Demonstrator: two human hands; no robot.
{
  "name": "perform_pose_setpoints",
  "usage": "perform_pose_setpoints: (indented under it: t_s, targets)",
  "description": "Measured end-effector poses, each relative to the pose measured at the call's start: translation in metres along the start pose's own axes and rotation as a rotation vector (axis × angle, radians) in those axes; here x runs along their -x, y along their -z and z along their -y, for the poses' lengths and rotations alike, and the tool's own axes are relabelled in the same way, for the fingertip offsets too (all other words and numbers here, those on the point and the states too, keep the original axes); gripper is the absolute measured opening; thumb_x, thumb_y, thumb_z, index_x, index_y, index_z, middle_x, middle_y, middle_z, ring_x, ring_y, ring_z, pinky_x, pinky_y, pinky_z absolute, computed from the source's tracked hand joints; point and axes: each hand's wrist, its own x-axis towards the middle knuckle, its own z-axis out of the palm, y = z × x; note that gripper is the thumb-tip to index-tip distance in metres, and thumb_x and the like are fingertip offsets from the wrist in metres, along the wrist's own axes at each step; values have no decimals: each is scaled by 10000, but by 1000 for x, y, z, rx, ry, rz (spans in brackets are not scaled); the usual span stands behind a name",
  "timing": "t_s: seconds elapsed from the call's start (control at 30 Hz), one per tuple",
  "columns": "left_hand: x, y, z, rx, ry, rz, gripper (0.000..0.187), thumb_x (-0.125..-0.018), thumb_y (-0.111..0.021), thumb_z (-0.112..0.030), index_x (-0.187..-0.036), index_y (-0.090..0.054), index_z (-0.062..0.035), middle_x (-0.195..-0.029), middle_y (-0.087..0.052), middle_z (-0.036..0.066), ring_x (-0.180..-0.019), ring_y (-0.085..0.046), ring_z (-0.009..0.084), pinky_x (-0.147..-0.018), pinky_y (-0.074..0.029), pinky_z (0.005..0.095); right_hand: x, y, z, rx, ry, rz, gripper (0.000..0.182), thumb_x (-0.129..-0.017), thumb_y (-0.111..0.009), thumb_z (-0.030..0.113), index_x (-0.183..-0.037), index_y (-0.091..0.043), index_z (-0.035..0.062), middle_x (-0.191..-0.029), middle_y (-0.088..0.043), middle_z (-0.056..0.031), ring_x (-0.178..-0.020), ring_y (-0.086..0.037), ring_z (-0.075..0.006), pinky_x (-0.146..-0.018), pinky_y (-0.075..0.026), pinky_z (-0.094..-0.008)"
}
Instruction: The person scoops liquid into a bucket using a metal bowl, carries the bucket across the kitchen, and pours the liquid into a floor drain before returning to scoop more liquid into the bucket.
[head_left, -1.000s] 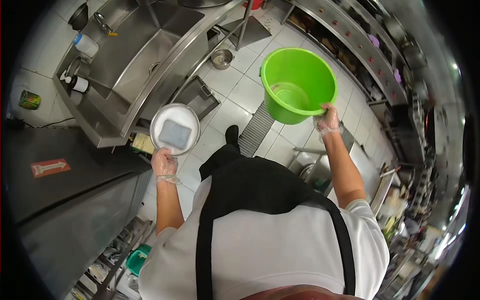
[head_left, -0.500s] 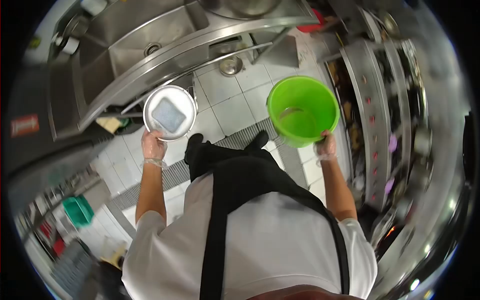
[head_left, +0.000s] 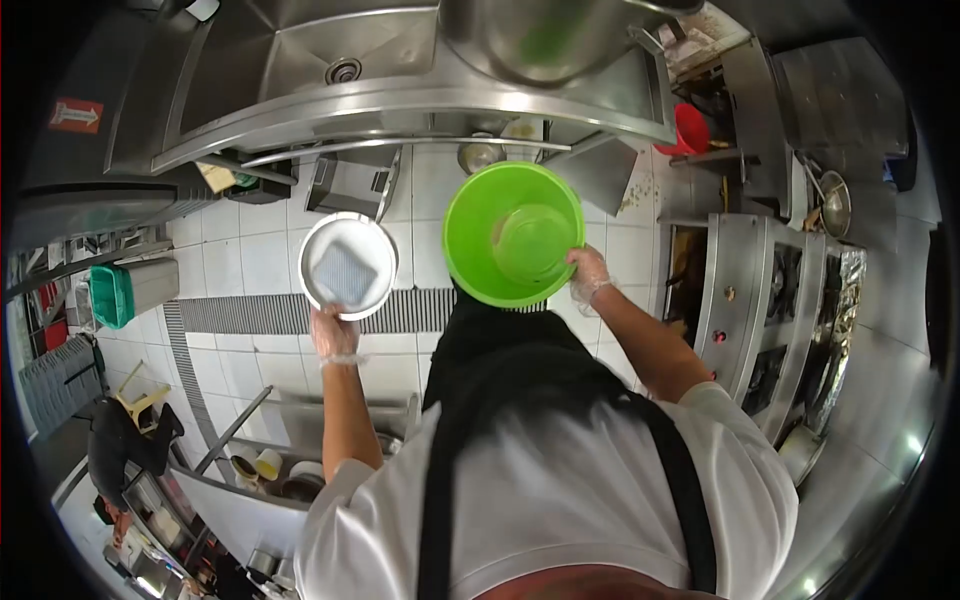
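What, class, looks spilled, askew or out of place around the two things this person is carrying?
Nothing stands out. The left hand holds the round metal tray level, with the grey sponge lying flat inside it. The right hand grips the green bucket by its rim, upright. No spill shows on the white floor tiles.

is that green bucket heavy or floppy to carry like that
Probably light: the right hand holds the bucket up by the rim alone, and it looks empty. It seems fairly stiff, since the rim keeps its round shape under that one-sided grip. The glove on smooth plastic may be a bit slippery.
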Motion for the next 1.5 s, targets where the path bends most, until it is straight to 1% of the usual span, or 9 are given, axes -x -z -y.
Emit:
perform_pose_setpoints:
  t_s: [0.1,0.6,0.93,1.03,1.13,1.3,1.33,1.37,1.5]
  targets:
    - [18,-16,11,81,101,4,546,-643,-352,80,-1181,-447,59,-1126,-508,170,-1045,-525,284,-953,-450,397,-26,-15,22,29,-52,44,256,-629,-541,38,-877,-581,-10,-817,-582,-83,-720,-554,-215,-646,-454,-328]
    - [-38,57,230,379,-199,-489,346,-651,-437,66,-990,-498,30,-894,-505,75,-770,-510,189,-722,-487,312,-286,-46,-76,471,-204,719,356,-684,-504,42,-1033,-551,-9,-988,-577,-85,-920,-552,-229,-855,-448,-341]
    - [-160,150,405,654,-283,-677,224,-639,-426,110,-841,-507,53,-844,-508,115,-743,-536,237,-695,-504,345,-393,-129,-144,151,-350,701,341,-691,-504,41,-1026,-549,0,-1006,-597,-80,-952,-554,-216,-868,-439,-333]
    - [-197,163,440,517,-295,-779,98,-617,-476,94,-589,-464,1,-578,-392,31,-482,-409,154,-476,-349,271,-425,-141,-162,146,-292,714,369,-684,-504,42,-1050,-537,12,-1022,-589,-76,-960,-552,-222,-882,-439,-345]
    - [-233,168,465,604,-232,-615,166,-615,-449,109,-771,-495,137,-865,-517,187,-813,-578,318,-791,-521,472,-473,-145,-170,81,-277,717,428,-663,-511,37,-1090,-520,16,-1037,-579,-77,-967,-547,-247,-887,-447,-378]
    - [-287,199,506,663,-260,-557,155,-667,-450,96,-800,-514,143,-865,-520,165,-787,-562,256,-726,-506,389,-505,-151,-164,-31,-223,705,388,-659,-519,42,-1045,-537,7,-1017,-580,-83,-943,-551,-244,-889,-449,-373]
    - [-279,193,507,51,-272,-572,114,-673,-447,94,-741,-533,125,-855,-527,159,-777,-549,250,-705,-493,379,-508,-153,-161,-46,-196,704,388,-659,-519,42,-1045,-537,7,-1017,-580,-83,-943,-551,-244,-889,-449,-373]
    - [-285,180,502,531,-262,-541,96,-671,-441,96,-693,-533,112,-852,-536,166,-788,-560,264,-720,-495,387,-509,-154,-157,-19,-127,669,379,-655,-527,46,-1031,-545,7,-1004,-579,-84,-936,-548,-238,-880,-448,-364]
    - [-307,189,519,627,-160,-524,83,-659,-429,96,-673,-479,30,-763,-494,103,-695,-547,238,-606,-479,337,-536,-142,-125,275,-8,605,202,-742,-609,260,-795,-537,79,-699,-511,-22,-595,-465,-151,-534,-378,-252]
